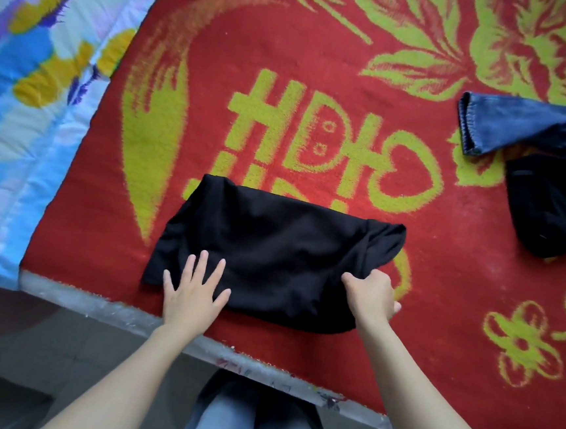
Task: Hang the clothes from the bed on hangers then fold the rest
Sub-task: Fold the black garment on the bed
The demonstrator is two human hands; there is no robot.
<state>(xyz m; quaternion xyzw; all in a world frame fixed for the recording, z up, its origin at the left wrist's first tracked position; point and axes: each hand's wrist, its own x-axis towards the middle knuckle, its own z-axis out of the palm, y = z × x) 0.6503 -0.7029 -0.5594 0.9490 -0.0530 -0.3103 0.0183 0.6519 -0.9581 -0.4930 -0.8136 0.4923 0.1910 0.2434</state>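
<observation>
A folded black garment (pixel 272 247) lies on the red blanket (pixel 455 298) with its yellow-green flowers and lettering, close to the near edge of the bed. The left hand (pixel 192 292) rests flat on the garment's near left part, fingers straight and spread. The right hand (pixel 372 297) grips the cloth at the near right, fingers curled into a bunch of fabric, with a rumpled flap rising just beyond the knuckles.

Nothing else lies on the garment or touches it. To the right and farther back, well apart from it, a pair of blue jeans (pixel 508 124) shows one hemmed leg end pointing left. It overlaps a heap of dark clothing (pixel 555 210) that runs off the right edge of the view. Along the left side a pale blue quilt (pixel 29 89) with yellow and purple patches lies over the blanket's edge — also apart from the garment.

Bare blanket surrounds the garment on the far side and on both flanks, with the widest stretch beyond it. The near side is tight: the blanket's hem and a pale strip of the bed edge (pixel 112 305) run just behind the wrists, then grey floor (pixel 40 347). The person's knees (pixel 256 427) in light blue denim sit against that edge.
</observation>
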